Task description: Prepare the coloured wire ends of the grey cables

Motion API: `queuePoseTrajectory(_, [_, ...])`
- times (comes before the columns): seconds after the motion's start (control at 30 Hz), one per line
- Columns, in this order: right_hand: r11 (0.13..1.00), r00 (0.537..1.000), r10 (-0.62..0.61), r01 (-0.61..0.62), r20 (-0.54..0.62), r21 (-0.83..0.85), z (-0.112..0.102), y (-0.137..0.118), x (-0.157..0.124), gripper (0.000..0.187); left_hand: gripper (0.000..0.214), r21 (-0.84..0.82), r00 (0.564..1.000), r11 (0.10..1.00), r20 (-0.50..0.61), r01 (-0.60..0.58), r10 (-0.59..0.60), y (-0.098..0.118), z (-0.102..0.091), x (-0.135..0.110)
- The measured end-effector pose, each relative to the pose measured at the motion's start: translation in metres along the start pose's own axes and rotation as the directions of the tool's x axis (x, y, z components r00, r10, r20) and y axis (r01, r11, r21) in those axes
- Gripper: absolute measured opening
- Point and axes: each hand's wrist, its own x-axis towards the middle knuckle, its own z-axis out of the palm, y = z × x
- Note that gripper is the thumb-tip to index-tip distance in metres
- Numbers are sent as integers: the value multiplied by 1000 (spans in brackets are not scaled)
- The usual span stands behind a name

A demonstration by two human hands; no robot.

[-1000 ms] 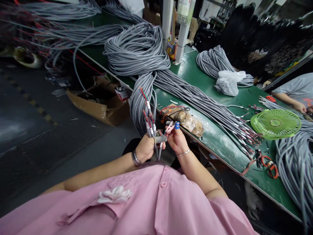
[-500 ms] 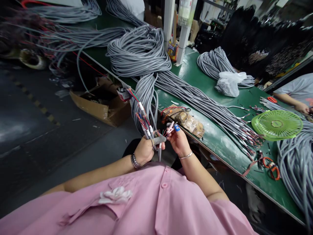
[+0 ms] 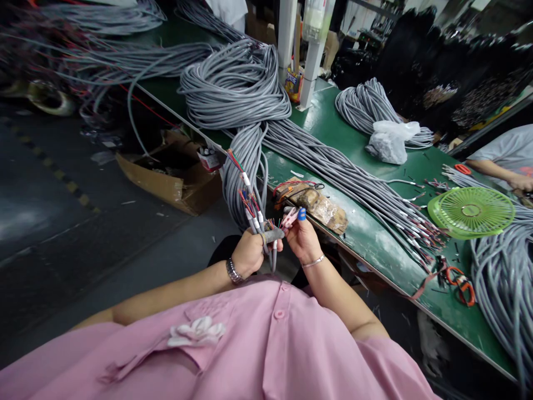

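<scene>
Grey cables (image 3: 255, 224), bunched in the left hand's (image 3: 249, 253) fist beside the bench (image 3: 320, 116): probably light, springy, best gripped by sheaths (image 3: 274, 258), wires (image 3: 246, 203) seemingly fragile; right hand (image 3: 303, 243) pinching a pink tool (image 3: 290, 218).

One long green-topped worktable with pale edging (image 3: 318, 125), glossy, showing whitish glare (image 3: 368, 236). One white upright post (image 3: 314, 66), standing on the tabletop. One dark grey floor (image 3: 129, 255), smooth, bearing a yellow-and-black striped line (image 3: 62, 175).

The lone view looks forward and down from the head, past a pink buttoned cloth shirt (image 3: 316, 350), at nearby hands (image 3: 250, 253) and a glossy green table (image 3: 320, 119).
</scene>
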Motion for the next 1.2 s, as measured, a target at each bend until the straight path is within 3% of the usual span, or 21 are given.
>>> queuePoseTrajectory(0.3, [992, 991, 125, -125, 57, -4, -4, -7, -10, 57, 7, -35, 998, 998, 23, -56, 57, -5, -13, -6])
queuePoseTrajectory(0.53, [996, 998, 57, -56, 12, -76, 5, -13, -13, 34, 10, -91, 995, 993, -75, -77, 71, 2, -3, -7])
queuePoseTrajectory(1.07, [998, 998, 46, -48, -49, -45, 5, -3, -11, 30, 17, -2, 997, 999, -71, -43, 43, -4, 8, -3])
queuePoseTrajectory(1.2, [999, 999, 45, -45, -12, -9, 3, -1, -13, 29, 16, 15, 998, 999, -51, -48, 48, -4, 6, -5])
